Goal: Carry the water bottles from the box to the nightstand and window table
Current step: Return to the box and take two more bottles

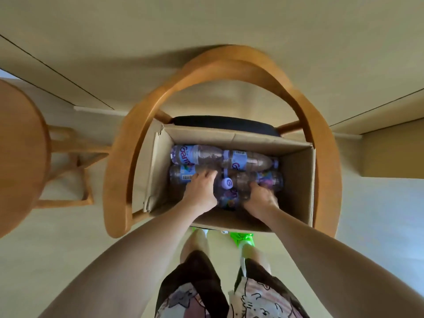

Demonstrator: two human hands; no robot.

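**Grabbing bottles out of a box that's parked on a chair**

Starting with the big stuff: the cardboard box (pixel 296 180) sits on the dark seat of a wooden armchair (pixel 229 63), and the chair's curved arm and back rail loops right around it. That rail is the main thing in the way, I'd say: anything lifted out has to come up past the box walls and flaps and then back toward the body between the arms. A second wooden chair (pixel 20 145) stands off to the left, well apart, probably only a concern when turning away with full hands.

Inside the box, the water bottles (pixel 220 157) lie on their sides, packed touching each other in rows, purple labels and pale caps. They look full, so I'd expect a fair bit of weight each, with thin plastic walls that give when squeezed and smooth labels that could slip. Best hold is likely around the waist of the body or just under the neck, not the cap.

Left hand (pixel 200 191) is down in the box with its fingers spread over a bottle at the left. Right hand (pixel 260 198) has its fingers curled around a bottle at the right. One bottle with its cap (pixel 226 182) facing up lies between the two hands. Whether either bottle is off the pile yet, can't tell.
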